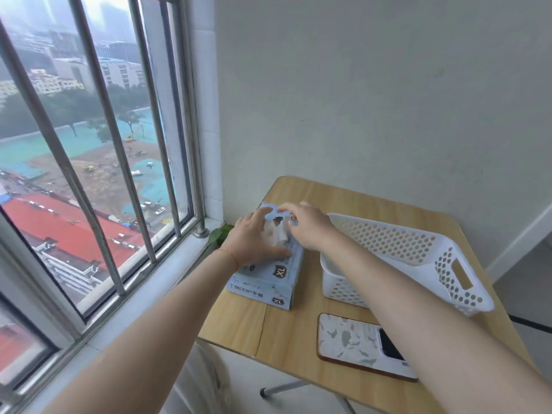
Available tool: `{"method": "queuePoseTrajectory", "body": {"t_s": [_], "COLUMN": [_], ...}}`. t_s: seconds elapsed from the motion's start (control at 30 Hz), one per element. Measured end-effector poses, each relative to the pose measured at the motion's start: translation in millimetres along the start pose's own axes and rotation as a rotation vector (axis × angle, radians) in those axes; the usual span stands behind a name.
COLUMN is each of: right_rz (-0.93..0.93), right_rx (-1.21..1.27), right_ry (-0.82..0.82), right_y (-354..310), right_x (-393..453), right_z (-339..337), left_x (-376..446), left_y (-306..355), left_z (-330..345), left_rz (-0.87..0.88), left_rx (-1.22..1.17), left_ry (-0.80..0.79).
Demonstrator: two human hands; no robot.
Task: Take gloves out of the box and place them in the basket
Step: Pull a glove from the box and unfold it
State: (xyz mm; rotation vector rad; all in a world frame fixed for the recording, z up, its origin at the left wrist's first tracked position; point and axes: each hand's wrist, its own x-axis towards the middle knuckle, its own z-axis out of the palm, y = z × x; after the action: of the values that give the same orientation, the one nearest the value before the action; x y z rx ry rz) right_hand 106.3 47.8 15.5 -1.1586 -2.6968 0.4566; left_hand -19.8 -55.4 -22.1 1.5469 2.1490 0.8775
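A: Status, bench?
B: Wooden bench w/ light grain, set in a corner by a barred window. Glove box sits at the left-centre, pale blue, marked "XL" on top and front. White perforated basket stands just beside it on the right, handle cut-out facing the near right.

A: Gloves?
B: White glove sticks up out of the box's top opening, between the two hands. Basket interior is mostly hidden by the right forearm; can't tell if anything lies in it.

A: Left hand?
B: Lies flat on the box top, fingers spread and straight, thumb along the near side of the opening. Pressing the box, not grasping. Thin red cord round the wrist.

A: Right hand?
B: Over the far end of the opening, fingers curled down at the glove. Appears to pinch the glove's upper edge, though the fingertips are partly blurred.

A: Other items?
B: Phone in a patterned case lies face down near the front edge, partly under the right forearm. Green leaf shows beyond the bench's left edge near the sill.
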Motion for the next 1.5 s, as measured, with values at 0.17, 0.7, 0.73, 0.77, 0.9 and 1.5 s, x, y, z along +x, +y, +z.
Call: {"method": "queuePoseTrajectory", "body": {"t_s": [0.17, 0.7, 0.73, 0.77, 0.9, 1.5], "right_rz": [0.004, 0.016, 0.016, 0.02, 0.083, 0.112], "right_rx": [0.097, 0.702, 0.715, 0.724, 0.76, 1.082], "right_ry": [0.2, 0.418, 0.414, 0.423, 0.517, -0.263], "right_y": [-1.4, -14.6, -14.5, -14.5, -9.8, 13.0], "right_x": [1.5, -10.9, -11.3, -12.8, -16.9, -48.1], "right_z": [-5.9, -66.7, -65.9, -66.5, -74.8, -67.0], "left_x": [1.5, -5.2, -4.5, -3.8, -0.3, 6.2], "left_y": [-5.7, 31.1, 36.6, 41.9, 55.2, 77.7], "left_z": [-0.1, -14.3, -17.6, -21.6, -35.7, -56.3], "left_rz": [-0.02, 0.102, 0.115, 0.123, 0.123, -0.298], "left_rx": [-0.007, -0.266, -0.263, -0.238, -0.234, -0.936], "left_ry": [-0.002, 0.3, 0.328, 0.35, 0.376, 0.302]}}
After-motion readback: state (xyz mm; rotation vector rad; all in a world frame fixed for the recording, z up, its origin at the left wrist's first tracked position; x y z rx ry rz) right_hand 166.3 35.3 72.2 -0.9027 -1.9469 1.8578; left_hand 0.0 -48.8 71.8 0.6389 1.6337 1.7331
